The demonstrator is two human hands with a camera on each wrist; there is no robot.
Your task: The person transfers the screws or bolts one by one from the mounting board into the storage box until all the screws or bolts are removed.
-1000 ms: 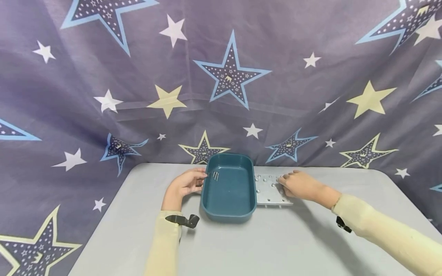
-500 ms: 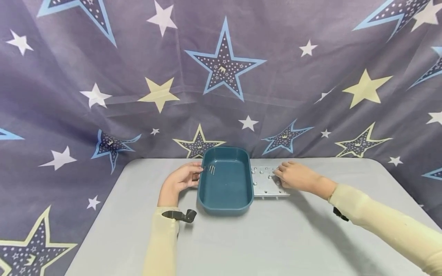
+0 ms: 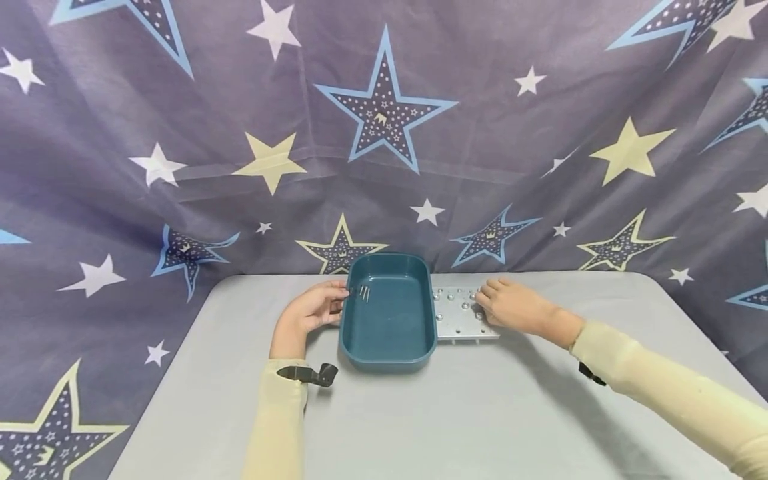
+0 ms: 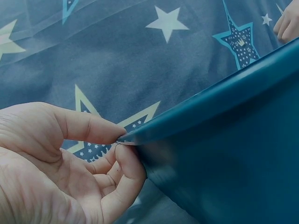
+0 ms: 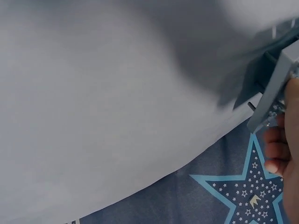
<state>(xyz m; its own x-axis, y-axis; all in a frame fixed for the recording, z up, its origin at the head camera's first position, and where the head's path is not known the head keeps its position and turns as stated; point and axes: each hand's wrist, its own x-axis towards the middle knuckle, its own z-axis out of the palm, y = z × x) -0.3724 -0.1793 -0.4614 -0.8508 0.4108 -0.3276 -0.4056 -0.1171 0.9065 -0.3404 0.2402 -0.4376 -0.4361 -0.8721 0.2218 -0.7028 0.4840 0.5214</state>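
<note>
In the head view, my left hand (image 3: pixel 309 311) is at the left rim of a teal rectangular tub (image 3: pixel 389 333). Thumb and finger pinch that rim in the left wrist view. A few thin screws (image 3: pixel 365 293) lie inside the tub near its upper left wall. Right of the tub stands a silver metal plate (image 3: pixel 451 327) with round screw heads on top and shanks poking out below. My right hand (image 3: pixel 516 307) is over the plate's right side, fingertips curled in at a screw there, mostly hidden by the fingers. The right wrist view shows the plate edge-on beside the curled fingers (image 5: pixel 276 151).
A light grey table (image 3: pixel 408 420) carries everything, its far edge meeting a purple-grey star-patterned curtain (image 3: pixel 384 187). Black wrist straps with cameras sit on both sleeves, the left camera mount (image 3: pixel 324 375) sticking out near the tub.
The head view has shifted slightly, so the tub, plate and hands appear a bit higher and further left. Both hands keep nearly the same places on the tub and plate.
</note>
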